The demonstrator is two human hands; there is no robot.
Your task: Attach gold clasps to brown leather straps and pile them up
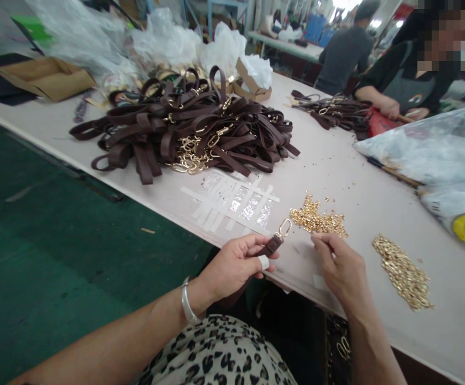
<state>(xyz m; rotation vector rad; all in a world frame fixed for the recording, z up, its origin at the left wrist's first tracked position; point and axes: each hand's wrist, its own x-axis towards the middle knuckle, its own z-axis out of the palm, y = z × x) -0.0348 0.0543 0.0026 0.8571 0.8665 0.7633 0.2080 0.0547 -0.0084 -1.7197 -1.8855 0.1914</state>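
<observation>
The left hand (232, 264) is closed around a dark brown strap (271, 246), thumb and fingers gripping it near its end, where an oval gold clasp (286, 228) sticks out past the fingertips over the near edge of the surface (328, 171). A white band (263, 262) wraps the left thumb. The right hand (342, 264) is half curled, its thumb and forefinger brought together at the near edge of a scattered pile of small gold pieces (316, 216); whether a piece is pinched there cannot be told. To the right of that hand lies a second heap of gold pieces (403, 274), apart from the first. Beyond the left hand, clear film (250, 206) is taped flat, and behind it sits a large tangle of brown straps (200, 128) with gold clasps. Farther right, near a co-worker's hand (388, 107), rests a smaller bundle of straps (328, 111).
</observation>
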